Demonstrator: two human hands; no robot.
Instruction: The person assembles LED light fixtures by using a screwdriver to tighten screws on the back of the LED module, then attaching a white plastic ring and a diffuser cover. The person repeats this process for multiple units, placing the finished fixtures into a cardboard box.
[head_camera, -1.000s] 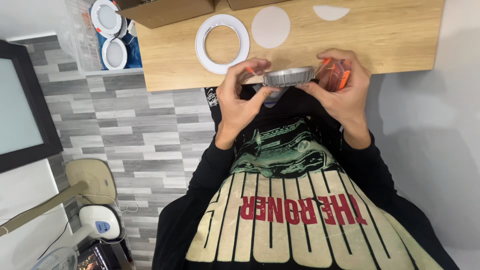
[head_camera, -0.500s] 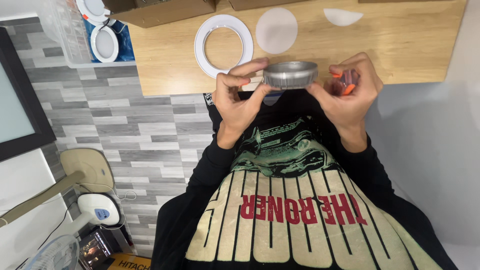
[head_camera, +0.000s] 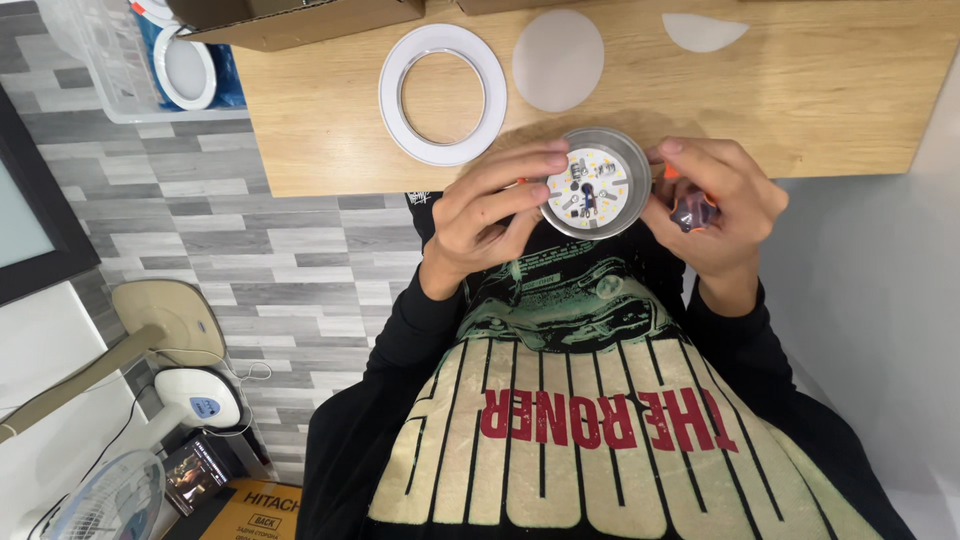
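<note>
Half a second before, the round metal lamp housing (head_camera: 597, 184) showed only its side; it had since tipped so its open face, with a white LED board inside, looked up at the camera. It sat between both hands at the near edge of the wooden table (head_camera: 800, 110). The left hand (head_camera: 490, 215) curled its fingers against the housing's left rim. The right hand (head_camera: 715, 205) pinched the right rim while closed around a small orange-handled tool (head_camera: 690, 212). A white ring (head_camera: 442, 93) lay farther off on the table.
</note>
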